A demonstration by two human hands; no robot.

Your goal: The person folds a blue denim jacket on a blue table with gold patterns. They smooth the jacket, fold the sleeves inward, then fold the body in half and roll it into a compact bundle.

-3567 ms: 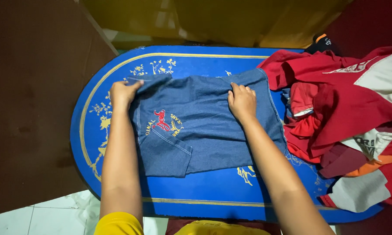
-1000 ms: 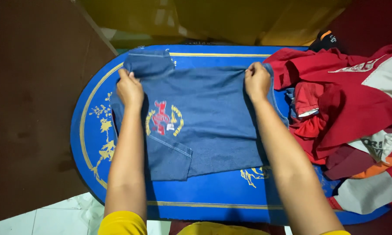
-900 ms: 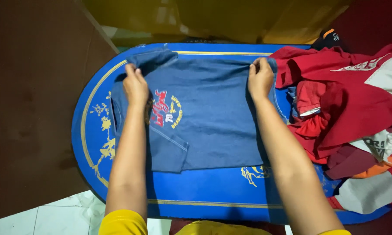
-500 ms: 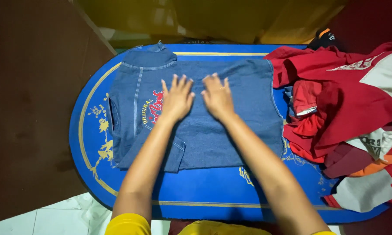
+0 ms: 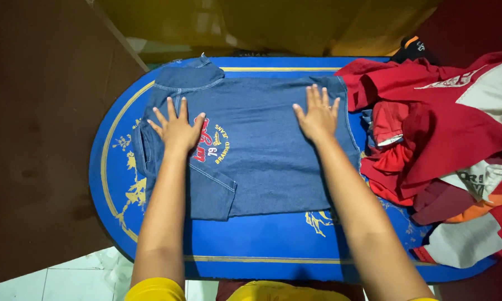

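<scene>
— What's the surface?

— A blue oval table (image 5: 273,245) with gold trim and flower patterns, set over white floor tiles (image 5: 72,276).

— And on it?

— A blue denim shirt (image 5: 262,161) lies flat across the middle, a sleeve folded over its near left part, with a red and yellow emblem (image 5: 212,146).

— The hands?

— Both lie flat, palms down, fingers spread, gripping nothing. The left hand (image 5: 177,129) presses the shirt beside the emblem; the right hand (image 5: 317,116) presses near its right edge.

— Anything else?

— A heap of red, white and orange clothes (image 5: 446,145) touches the shirt's right side. Yellow fabric (image 5: 273,25) hangs beyond.
</scene>
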